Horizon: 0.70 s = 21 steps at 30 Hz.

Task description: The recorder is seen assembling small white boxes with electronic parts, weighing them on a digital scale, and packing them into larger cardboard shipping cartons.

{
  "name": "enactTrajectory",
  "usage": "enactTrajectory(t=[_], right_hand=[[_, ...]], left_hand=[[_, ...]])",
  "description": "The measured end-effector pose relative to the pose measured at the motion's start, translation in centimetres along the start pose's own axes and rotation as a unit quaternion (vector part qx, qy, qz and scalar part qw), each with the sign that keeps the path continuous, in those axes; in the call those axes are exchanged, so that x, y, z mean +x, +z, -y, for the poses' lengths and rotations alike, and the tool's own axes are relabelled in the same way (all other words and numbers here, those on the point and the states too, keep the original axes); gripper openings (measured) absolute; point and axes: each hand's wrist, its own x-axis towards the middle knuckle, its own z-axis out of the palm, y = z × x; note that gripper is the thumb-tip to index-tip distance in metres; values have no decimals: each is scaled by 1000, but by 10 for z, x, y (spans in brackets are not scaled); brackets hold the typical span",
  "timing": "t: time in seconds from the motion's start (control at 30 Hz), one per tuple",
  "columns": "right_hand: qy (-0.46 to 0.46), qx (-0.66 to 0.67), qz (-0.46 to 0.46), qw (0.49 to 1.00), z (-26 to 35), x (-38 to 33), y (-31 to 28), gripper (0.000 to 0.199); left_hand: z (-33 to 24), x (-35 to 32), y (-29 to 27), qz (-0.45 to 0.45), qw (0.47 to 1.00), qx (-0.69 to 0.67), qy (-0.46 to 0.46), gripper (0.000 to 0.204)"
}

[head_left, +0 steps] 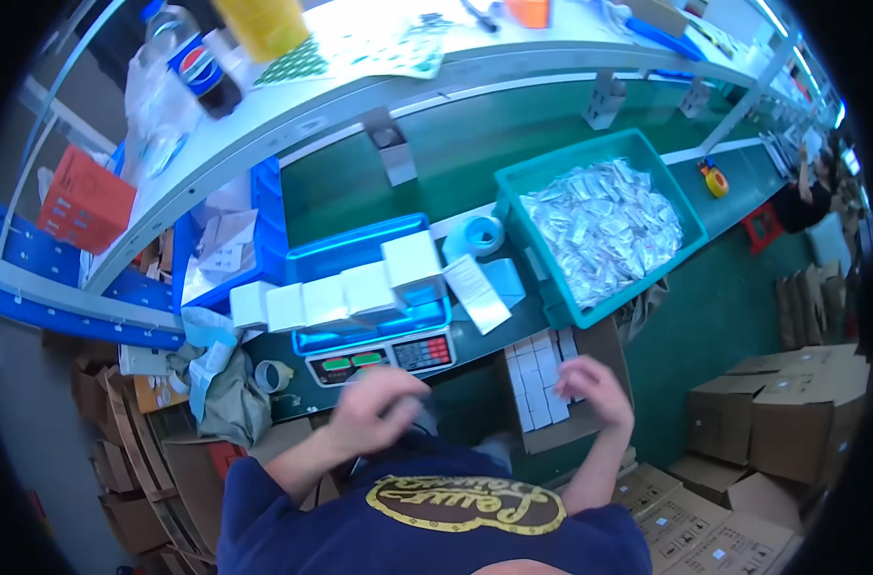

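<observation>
My left hand [377, 406] hovers just in front of the scale [379, 358], its fingers loosely bent, thumb apart, with nothing visible in it. Over the right side of an open carton [542, 442] is my right hand [595, 387], its fingers half curled and apart, also holding nothing that I can see. Small white boxes [535, 379] stand packed in rows in that carton. A blue tray [314, 258] rests on the scale, and a row of larger white boxes [325, 301] stands across it and beyond its left side.
Right of the scale sits a green bin [616, 309] full of clear packets [604, 225]. Between them lie a tape roll [482, 235] and a white slip [477, 295]. A shelf with a bottle [204, 77] overhangs the conveyor [475, 144]. Brown cartons [791, 407] stack at right.
</observation>
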Motion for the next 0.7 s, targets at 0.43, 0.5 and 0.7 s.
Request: enactTrajectory(t=[0.43,0.5,0.7], right_hand=[[-1,-278,107,954,95,227,106,76],[72,-245,105,961,99,243,110,78],[355,-157,145,910,78,302,130,67]], left_hand=[[233,-103,-234,-77,862,-96,-491,83],[244,-111,-233,-64,819,-200,-534,86],[284,-89,-221,78,648,-456,-606,103]])
